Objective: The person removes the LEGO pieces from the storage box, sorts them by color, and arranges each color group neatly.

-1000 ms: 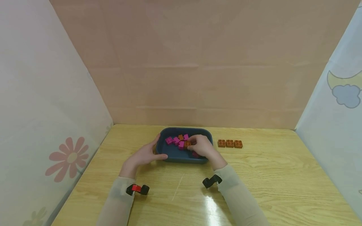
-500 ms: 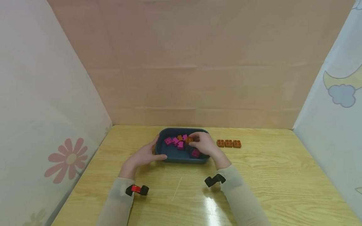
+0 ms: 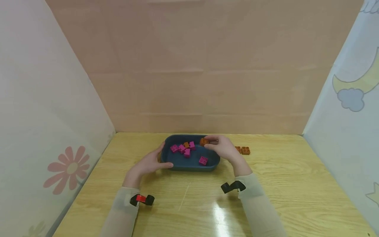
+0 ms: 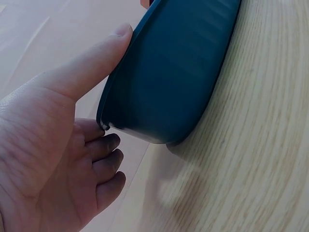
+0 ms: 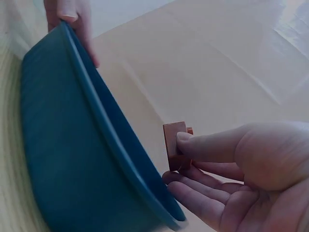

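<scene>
A dark blue plastic tray (image 3: pixel 189 169) stands on the table with several pink toy building bricks (image 3: pixel 187 152) inside. Among these lies an orange brick (image 3: pixel 186 144). My left hand (image 3: pixel 149 163) holds the tray's left end, thumb along the rim at the front and fingers farther back. My right hand (image 3: pixel 223 146) pinches another orange building brick (image 3: pixel 203 142) between thumb and fingers, raised at the tray's back right. In the right wrist view this held brick (image 5: pixel 176 145) appears above the rim. Right of the tray sit orange bricks (image 3: pixel 245 150) in a row, partly hidden by the right hand.
The wooden table (image 3: pixel 290 184) extends in front of the tray and to both sides. A plain tan backdrop (image 3: pixel 189 82) rises behind it. Patterned white panels (image 3: pixel 71 121) flank the table left and right.
My right hand has lifted the orange brick from the pile and moved it right and back. One pink brick at the tray's right is now uncovered. My left hand stays on the tray.
</scene>
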Motion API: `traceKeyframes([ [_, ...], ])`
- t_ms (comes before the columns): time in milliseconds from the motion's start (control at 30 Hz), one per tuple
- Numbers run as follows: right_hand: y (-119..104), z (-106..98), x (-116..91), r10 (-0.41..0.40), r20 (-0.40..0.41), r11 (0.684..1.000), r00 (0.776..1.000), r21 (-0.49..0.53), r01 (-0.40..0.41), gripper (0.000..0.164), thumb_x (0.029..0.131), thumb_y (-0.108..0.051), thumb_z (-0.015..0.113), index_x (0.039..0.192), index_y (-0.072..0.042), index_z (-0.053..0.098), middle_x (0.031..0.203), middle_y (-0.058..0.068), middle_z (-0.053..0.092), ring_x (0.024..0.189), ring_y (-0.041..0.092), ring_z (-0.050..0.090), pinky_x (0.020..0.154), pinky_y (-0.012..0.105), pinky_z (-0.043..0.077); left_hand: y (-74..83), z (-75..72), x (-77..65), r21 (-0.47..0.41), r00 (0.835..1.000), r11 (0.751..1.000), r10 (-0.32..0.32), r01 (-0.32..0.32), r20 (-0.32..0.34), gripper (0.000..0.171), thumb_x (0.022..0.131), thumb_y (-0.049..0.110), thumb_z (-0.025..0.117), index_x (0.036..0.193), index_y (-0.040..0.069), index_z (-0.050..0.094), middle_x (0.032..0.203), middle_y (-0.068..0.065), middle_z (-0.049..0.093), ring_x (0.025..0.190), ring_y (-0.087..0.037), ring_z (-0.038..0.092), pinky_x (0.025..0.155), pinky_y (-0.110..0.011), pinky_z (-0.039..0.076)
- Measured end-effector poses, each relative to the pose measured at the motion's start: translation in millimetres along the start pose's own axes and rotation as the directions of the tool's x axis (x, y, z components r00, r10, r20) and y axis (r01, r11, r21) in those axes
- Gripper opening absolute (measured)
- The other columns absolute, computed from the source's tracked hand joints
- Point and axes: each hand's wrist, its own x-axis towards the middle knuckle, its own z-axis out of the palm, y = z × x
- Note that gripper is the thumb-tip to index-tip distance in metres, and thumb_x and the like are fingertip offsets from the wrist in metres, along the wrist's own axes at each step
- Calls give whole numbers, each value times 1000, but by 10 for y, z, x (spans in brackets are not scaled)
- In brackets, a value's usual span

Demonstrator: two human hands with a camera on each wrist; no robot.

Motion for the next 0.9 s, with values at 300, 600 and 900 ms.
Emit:
traceKeyframes([
  [300, 92, -163, -69, 2, -37, 1000, 999, 3, -2, 46, 103, -24, 75, 147, -11, 67, 149, 16, 62, 134, 37, 63, 109, 55, 51, -12, 3, 6, 4, 1000, 1000, -3, 3, 3, 120, 90, 54, 85, 174, 20, 6, 177, -13, 17, 160, -42, 23, 124, -65, 25],
  [600, 245, -361, -181, -8, -54, 999, 999, 52, 11, 49, 105, -22, 73, 150, -7, 62, 143, 20, 66, 128, 36, 67, 92, 58, 60, -23, -29, -11, 19, 1000, 1000, -13, 13, -4, 119, 90, 54, 84, 174, 24, 6, 177, -12, 17, 160, -42, 23, 124, -66, 25],
  [900, 440, -620, -365, -32, -57, 999, 998, -1, 32, 53, 104, -25, 74, 150, -2, 60, 144, 21, 65, 128, 38, 65, 102, 53, 55, -47, -36, -16, 24, 1000, 1000, -4, 4, -3, 118, 91, 52, 84, 174, 22, 6, 177, -13, 17, 159, -43, 24, 124, -66, 27],
])
